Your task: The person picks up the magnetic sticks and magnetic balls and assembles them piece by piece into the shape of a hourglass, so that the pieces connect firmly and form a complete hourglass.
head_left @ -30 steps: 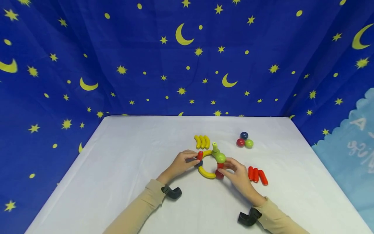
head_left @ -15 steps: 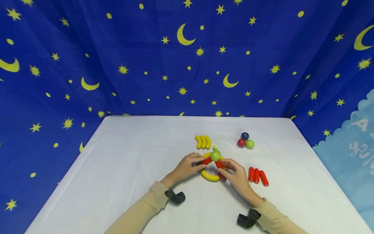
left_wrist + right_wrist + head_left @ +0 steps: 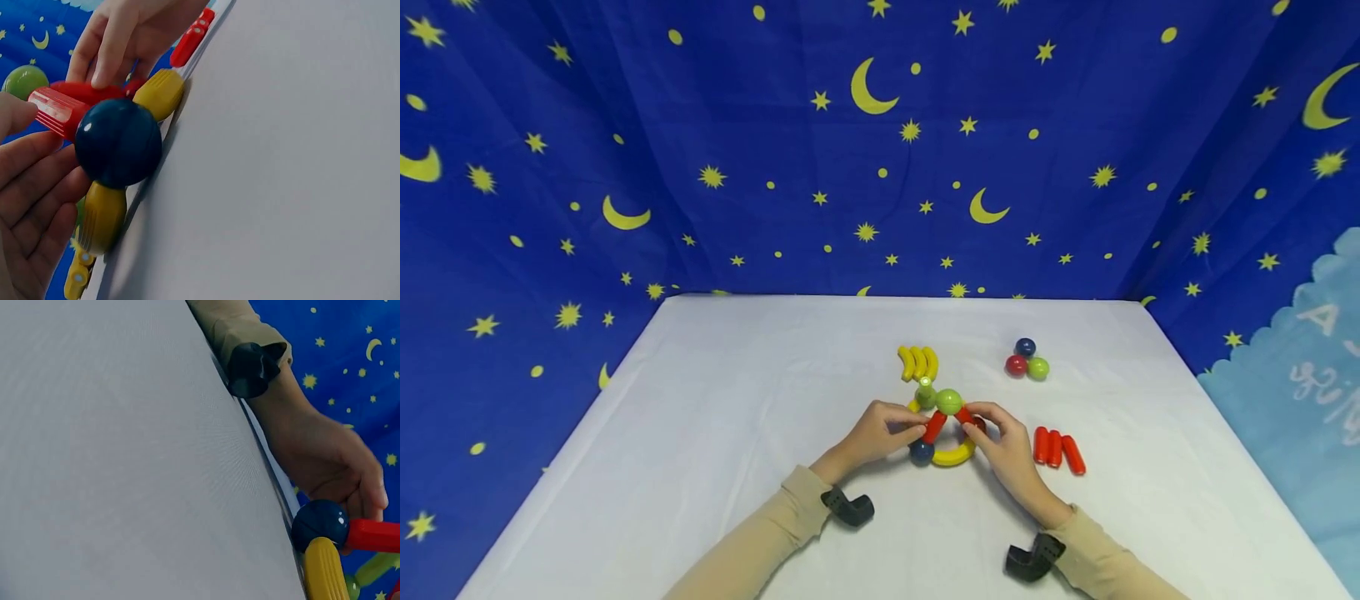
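In the head view, my left hand [image 3: 880,437] pinches a red magnetic rod [image 3: 935,427] that leans up from a blue ball [image 3: 922,452]. My right hand [image 3: 1007,450] grips another red rod [image 3: 964,415]. Both rods meet at a raised green ball [image 3: 949,402]. Below is a ring with a yellow curved rod [image 3: 953,454] at its front; a red ball [image 3: 980,425] is partly hidden by my right fingers. Behind stands a green rod [image 3: 926,385] on a second green ball. Seen from the left wrist, the blue ball [image 3: 119,142] joins two yellow rods and the red one.
Yellow curved rods [image 3: 918,364] lie side by side behind the structure. Three balls, blue, red [image 3: 1017,366] and green, sit together at the back right. Red rods [image 3: 1055,448] lie right of my right hand. A patterned blue curtain [image 3: 805,167] surrounds the white table [image 3: 760,367].
The left red rod, upright before, has tilted inward to meet the raised green ball. The ring has turned, bringing the blue ball to the front left and the green rod to the back left.
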Motion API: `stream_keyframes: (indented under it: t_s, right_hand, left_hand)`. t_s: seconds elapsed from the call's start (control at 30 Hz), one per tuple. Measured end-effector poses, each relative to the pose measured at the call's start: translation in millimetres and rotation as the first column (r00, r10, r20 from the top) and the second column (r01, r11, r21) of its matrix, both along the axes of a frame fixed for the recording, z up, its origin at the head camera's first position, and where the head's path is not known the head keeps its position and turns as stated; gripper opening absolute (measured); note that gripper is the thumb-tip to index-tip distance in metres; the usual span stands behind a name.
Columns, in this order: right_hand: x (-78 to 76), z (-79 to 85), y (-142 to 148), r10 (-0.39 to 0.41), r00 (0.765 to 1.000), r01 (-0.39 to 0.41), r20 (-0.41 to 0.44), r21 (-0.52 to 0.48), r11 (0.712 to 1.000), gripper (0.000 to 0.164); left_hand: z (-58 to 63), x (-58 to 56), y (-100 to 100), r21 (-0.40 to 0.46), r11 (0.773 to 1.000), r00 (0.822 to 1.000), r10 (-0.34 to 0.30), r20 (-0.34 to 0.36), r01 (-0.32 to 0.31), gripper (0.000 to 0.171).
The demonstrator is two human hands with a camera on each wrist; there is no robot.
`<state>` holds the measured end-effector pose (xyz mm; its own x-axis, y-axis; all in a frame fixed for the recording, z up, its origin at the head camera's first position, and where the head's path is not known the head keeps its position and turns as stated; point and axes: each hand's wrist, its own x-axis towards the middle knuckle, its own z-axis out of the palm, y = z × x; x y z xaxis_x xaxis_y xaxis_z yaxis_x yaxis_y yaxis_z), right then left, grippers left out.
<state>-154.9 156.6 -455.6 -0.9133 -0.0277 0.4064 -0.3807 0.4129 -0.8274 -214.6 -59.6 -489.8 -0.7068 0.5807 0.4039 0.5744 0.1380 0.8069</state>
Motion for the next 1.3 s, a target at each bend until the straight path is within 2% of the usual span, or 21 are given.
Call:
stream_keyframes:
  t_s: [0.13, 0.2, 0.27, 0.33, 0.4, 0.43, 0.47, 0.5, 0.57, 0.63, 0.77, 0.93, 1.07, 1.3]
  right_hand:
    - [-9.0, -7.0, 2.4, -0.001, 1.0, 0.001, -0.003, 0.005, 1.0, 0.023]
    - [-16.3, -15.3, 5.1, 0.011, 1.0, -0.011, -0.016, -0.009, 1.0, 0.024]
    - [-24.1, -24.1, 8.2, 0.03, 0.999, -0.031, -0.031, -0.017, 0.999, 0.025]
    - [-31.6, -31.9, 11.5, 0.055, 0.998, -0.056, -0.029, -0.032, 0.998, 0.026]
    - [-36.1, -34.8, 13.8, 0.08, 0.997, -0.081, -0.017, -0.047, 0.996, 0.025]
    - [-37.7, -35.4, 14.7, 0.091, 0.996, -0.092, -0.009, -0.052, 0.994, 0.025]
    - [-38.7, -35.7, 15.5, 0.101, 0.995, -0.101, -0.005, -0.057, 0.993, 0.025]
    - [-39.6, -35.9, 16.2, 0.109, 0.994, -0.109, 0.005, -0.063, 0.992, 0.025]
    - [-40.5, -35.8, 17.1, 0.124, 0.992, -0.122, 0.021, -0.075, 0.99, 0.025]
    - [-41.0, -35.8, 17.5, 0.129, 0.991, -0.126, 0.037, -0.076, 0.989, 0.026]
    - [-41.1, -34.6, 16.4, 0.125, 0.989, -0.118, 0.077, -0.094, 0.989, 0.025]
    - [-34.8, -21.6, 9.8, 0.121, 0.989, -0.114, 0.087, -0.083, 0.99, 0.025]
    - [-28.6, -7.2, 2.4, 0.115, 0.99, -0.112, 0.082, -0.041, 0.993, 0.023]
    - [-27.2, -2.6, -3.5, 0.111, 0.993, -0.111, 0.051, 0.0, 0.994, 0.022]
  left_hand:
    - [0.9, 4.9, 4.9, -0.006, 1.0, 0.999, -0.02, -0.033, 0.02, 0.018]
    - [4.8, 9.0, 7.7, 0.008, 0.999, 0.995, -0.043, -0.09, 0.044, 0.017]
    - [11.9, 13.6, 10.2, 0.051, 0.998, 0.979, -0.038, -0.199, 0.048, 0.012]
    - [20.2, 17.2, 11.2, 0.136, 0.991, 0.948, 0.038, -0.317, 0.006, 0.008]
    - [27.5, 19.1, 11.2, 0.23, 0.97, 0.905, 0.172, -0.39, -0.086, 0.012]
    - [28.2, 18.3, 11.1, 0.264, 0.954, 0.882, 0.244, -0.402, -0.143, 0.015]
    - [28.5, 17.3, 10.7, 0.285, 0.939, 0.869, 0.298, -0.396, -0.192, 0.017]
    - [27.3, 15.5, 10.0, 0.296, 0.926, 0.864, 0.337, -0.375, -0.233, 0.02]
    - [23.2, 11.2, 8.3, 0.278, 0.918, 0.871, 0.367, -0.327, -0.283, 0.023]
    - [15.0, 5.2, 6.2, 0.238, 0.923, 0.89, 0.363, -0.276, -0.302, 0.026]
    - [-0.6, -4.4, 2.7, 0.172, 0.934, 0.927, 0.34, -0.159, -0.313, 0.025]
    - [-4.4, -5.2, 3.0, 0.077, 0.951, 0.951, 0.303, -0.055, -0.299, 0.023]
    - [-3.3, -3.9, 4.8, 0.028, 0.957, 0.956, 0.288, -0.055, -0.287, 0.024]
    - [-6.5, -6.2, 6.9, 0.014, 0.966, 0.962, 0.26, -0.078, -0.26, 0.025]
